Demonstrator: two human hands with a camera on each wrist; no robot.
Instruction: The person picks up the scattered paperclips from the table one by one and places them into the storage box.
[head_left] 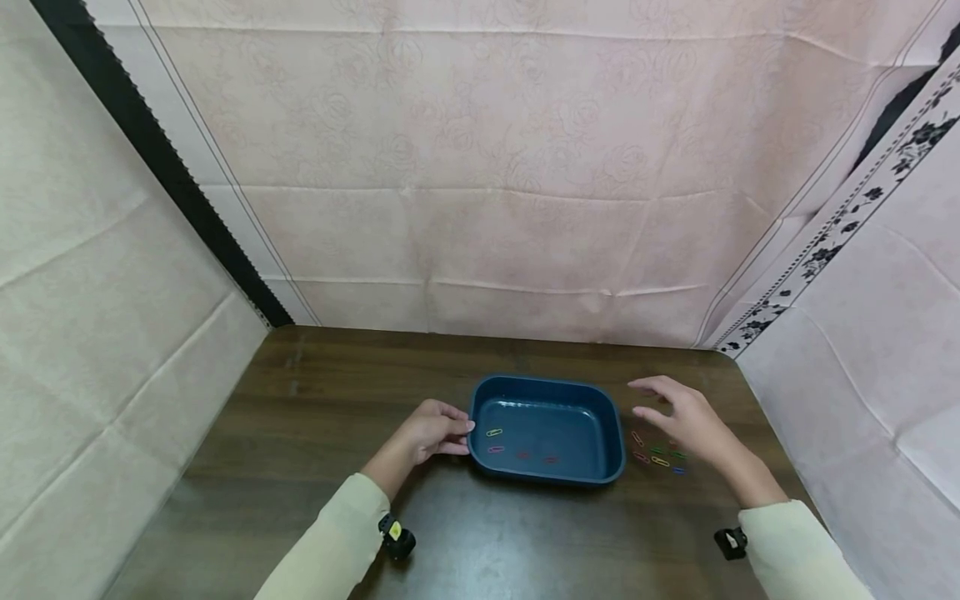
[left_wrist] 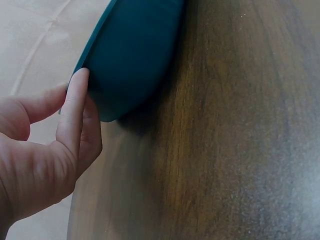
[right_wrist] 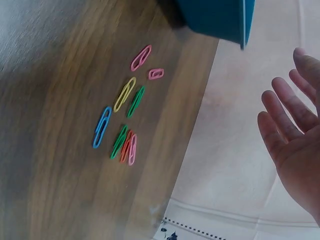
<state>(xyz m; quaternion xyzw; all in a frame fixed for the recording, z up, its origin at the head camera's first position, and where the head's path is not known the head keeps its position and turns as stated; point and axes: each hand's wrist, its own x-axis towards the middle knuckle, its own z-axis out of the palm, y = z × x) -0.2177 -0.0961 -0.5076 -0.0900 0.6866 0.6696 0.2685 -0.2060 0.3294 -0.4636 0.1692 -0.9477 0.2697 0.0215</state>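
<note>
A blue rectangular tray [head_left: 562, 429] sits on the table, its outer wall [left_wrist: 137, 50] showing in the left wrist view. My left hand [head_left: 433, 431] pinches the rim at its left end between thumb and fingers. Inside the tray lie a yellow paper clip [head_left: 494, 432], a pink paper clip [head_left: 496, 449] and two reddish ones. Just right of the tray, my right hand [head_left: 688, 417] is raised over the table with thumb and fingers apart, holding nothing. Near it lie several loose paper clips, among them a blue clip [right_wrist: 102, 127], a yellow clip [right_wrist: 124, 94] and a green clip [right_wrist: 135, 102].
The dark brown wooden table [head_left: 315, 500] ends at a pale patterned cloth [head_left: 487, 250] hung behind it. White cloths [head_left: 97, 350] close in both sides. A small black wrist camera [head_left: 397, 537] is strapped to each arm.
</note>
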